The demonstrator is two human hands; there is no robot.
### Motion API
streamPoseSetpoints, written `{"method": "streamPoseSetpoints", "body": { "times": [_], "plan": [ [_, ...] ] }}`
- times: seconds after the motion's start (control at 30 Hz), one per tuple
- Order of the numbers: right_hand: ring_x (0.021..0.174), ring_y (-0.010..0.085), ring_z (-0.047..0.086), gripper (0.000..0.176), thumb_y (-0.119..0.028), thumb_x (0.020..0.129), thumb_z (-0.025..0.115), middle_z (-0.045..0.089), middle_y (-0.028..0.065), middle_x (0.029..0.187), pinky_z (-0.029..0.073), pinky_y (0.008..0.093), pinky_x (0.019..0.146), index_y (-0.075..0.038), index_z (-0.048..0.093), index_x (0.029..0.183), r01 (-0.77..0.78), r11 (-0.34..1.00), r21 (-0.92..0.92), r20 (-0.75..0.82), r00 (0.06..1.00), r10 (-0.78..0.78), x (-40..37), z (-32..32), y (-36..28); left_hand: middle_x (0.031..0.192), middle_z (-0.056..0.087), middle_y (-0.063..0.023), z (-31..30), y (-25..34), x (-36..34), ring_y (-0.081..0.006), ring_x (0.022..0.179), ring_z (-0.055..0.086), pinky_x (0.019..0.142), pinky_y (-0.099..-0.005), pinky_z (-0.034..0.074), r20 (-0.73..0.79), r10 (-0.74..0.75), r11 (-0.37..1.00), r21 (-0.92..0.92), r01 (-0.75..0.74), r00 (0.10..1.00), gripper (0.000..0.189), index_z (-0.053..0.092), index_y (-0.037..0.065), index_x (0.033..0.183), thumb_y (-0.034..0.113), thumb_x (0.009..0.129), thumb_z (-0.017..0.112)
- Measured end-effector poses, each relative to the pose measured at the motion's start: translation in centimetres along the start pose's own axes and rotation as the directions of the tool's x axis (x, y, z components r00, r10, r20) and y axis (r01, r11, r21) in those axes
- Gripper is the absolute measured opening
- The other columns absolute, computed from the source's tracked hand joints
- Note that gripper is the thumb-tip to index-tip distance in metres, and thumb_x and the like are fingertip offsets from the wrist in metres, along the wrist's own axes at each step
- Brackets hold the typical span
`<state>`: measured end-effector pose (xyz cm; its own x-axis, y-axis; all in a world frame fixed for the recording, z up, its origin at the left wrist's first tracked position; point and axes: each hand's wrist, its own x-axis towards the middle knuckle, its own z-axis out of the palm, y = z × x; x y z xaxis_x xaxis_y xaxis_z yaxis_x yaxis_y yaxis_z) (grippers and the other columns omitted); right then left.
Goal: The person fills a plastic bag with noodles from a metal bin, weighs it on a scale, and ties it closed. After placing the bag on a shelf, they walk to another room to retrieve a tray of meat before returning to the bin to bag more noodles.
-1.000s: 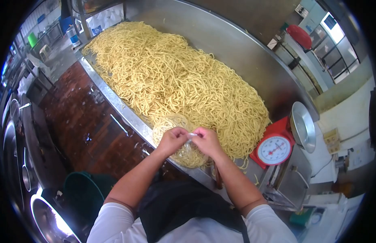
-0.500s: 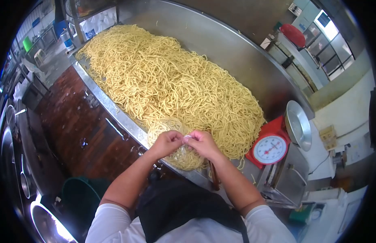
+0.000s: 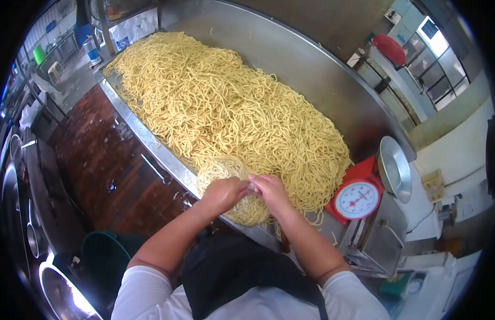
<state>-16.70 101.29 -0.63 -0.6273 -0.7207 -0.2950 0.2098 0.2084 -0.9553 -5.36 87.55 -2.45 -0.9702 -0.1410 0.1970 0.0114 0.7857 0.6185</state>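
A clear plastic bag of noodles rests at the front edge of the metal trough, against a large heap of yellow noodles. My left hand is closed at the bag's gathered neck, its back turned up. Beside it, my right hand pinches the same twisted plastic, and the fingertips of both hands meet. Most of the neck is hidden by my fingers. A brown wooden handle shows partly beneath my right forearm.
A red dial scale with a metal pan stands to the right of the heap. At lower left are a dark green bin and a metal wok. Wet reddish-brown floor lies left of the trough.
My left hand has rolled over, its back now facing up, while the right keeps its pinch. The bag stays in place; the whole view has shifted slightly.
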Motion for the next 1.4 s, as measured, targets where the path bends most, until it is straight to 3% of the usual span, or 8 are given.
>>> {"method": "streamPoseSetpoints", "body": {
  "times": [0.33,0.5,0.7,0.77,0.83,1.03,1.27,1.4],
  "plan": [
    [0.045,0.0081,0.037,0.035,-0.033,0.093,0.060,0.041,-0.0029,0.054,0.026,0.0238,0.042,-0.011,0.052,0.067,-0.144,0.953,0.266,0.035,0.990,0.140,-3.2,1.3,-3.0,0.084,0.064,-0.0111,1.8,-0.7,-0.7,-0.0324,0.078,0.064,0.066,-0.0433,0.052,-0.138,0.037,0.999,0.008,-0.036,0.990,0.018,0.062,0.012,0.102,0.023,0.087,0.060],
    [0.056,0.0064,0.049,0.030,-0.028,0.088,0.069,0.061,0.0013,0.071,0.040,0.0233,0.050,0.000,0.065,0.098,0.305,0.866,-0.396,0.082,0.951,-0.298,-2.6,-0.9,-1.9,0.084,0.065,-0.0117,1.2,-0.1,-0.3,-0.0332,0.077,0.064,0.067,-0.0440,0.051,-0.098,-0.041,0.999,0.009,0.042,0.994,0.016,0.063,0.011,0.096,0.024,0.089,0.059],
    [0.071,0.0089,0.056,0.038,-0.025,0.086,0.071,0.066,0.0081,0.101,0.047,0.0243,0.060,0.002,0.063,0.111,0.228,0.836,-0.499,-0.074,0.950,-0.304,-0.2,-5.0,1.3,0.081,0.065,-0.0137,1.5,0.0,-0.1,-0.0343,0.076,0.064,0.067,-0.0452,0.051,-0.120,-0.099,0.994,-0.050,0.094,0.988,0.020,0.065,0.009,0.091,0.027,0.091,0.057],
    [0.068,0.0077,0.056,0.033,-0.025,0.087,0.070,0.065,0.0050,0.088,0.045,0.0231,0.058,0.001,0.064,0.107,0.269,0.910,-0.316,-0.060,0.951,-0.302,0.6,-3.8,3.1,0.081,0.065,-0.0139,1.8,-0.1,-0.3,-0.0346,0.075,0.064,0.066,-0.0455,0.050,-0.166,-0.082,0.994,-0.079,0.070,0.983,0.020,0.066,0.009,0.092,0.028,0.090,0.058],
    [0.062,0.0066,0.053,0.024,-0.025,0.090,0.067,0.062,0.0018,0.075,0.042,0.0218,0.055,-0.002,0.066,0.098,-0.024,0.993,-0.119,0.026,0.999,0.028,0.3,-2.2,1.4,0.081,0.065,-0.0139,1.9,-0.4,-0.3,-0.0348,0.075,0.064,0.065,-0.0455,0.050,-0.153,-0.069,0.996,-0.064,0.060,0.986,0.020,0.066,0.009,0.093,0.028,0.089,0.058],
    [0.054,0.0070,0.047,0.020,-0.023,0.093,0.057,0.056,-0.0012,0.066,0.036,0.0218,0.046,-0.007,0.061,0.082,-0.029,0.987,0.160,-0.096,0.994,0.045,-0.9,0.5,-1.5,0.080,0.064,-0.0137,1.2,0.4,-0.3,-0.0349,0.075,0.063,0.066,-0.0459,0.051,-0.096,-0.103,0.994,-0.038,0.100,0.990,0.018,0.065,0.009,0.092,0.025,0.086,0.059],
    [0.051,0.0085,0.044,0.020,-0.021,0.092,0.055,0.048,-0.0025,0.062,0.033,0.0234,0.045,-0.010,0.054,0.076,-0.009,0.994,0.112,-0.092,0.996,0.019,-3.2,2.4,-2.3,0.081,0.064,-0.0126,1.9,-0.5,-0.8,-0.0338,0.077,0.063,0.066,-0.0452,0.051,-0.172,0.005,1.000,0.014,-0.002,0.985,0.016,0.061,0.010,0.095,0.021,0.085,0.057],
    [0.055,0.0127,0.049,0.023,-0.022,0.091,0.056,0.052,0.0009,0.064,0.036,0.0292,0.049,-0.006,0.055,0.074,0.135,0.965,-0.227,-0.040,0.988,-0.148,-4.4,1.3,-1.9,0.081,0.064,-0.0125,1.9,-0.7,-0.4,-0.0337,0.077,0.063,0.067,-0.0447,0.052,-0.133,0.029,0.999,0.044,-0.024,0.991,0.017,0.061,0.010,0.096,0.021,0.085,0.057]
  ]
}}
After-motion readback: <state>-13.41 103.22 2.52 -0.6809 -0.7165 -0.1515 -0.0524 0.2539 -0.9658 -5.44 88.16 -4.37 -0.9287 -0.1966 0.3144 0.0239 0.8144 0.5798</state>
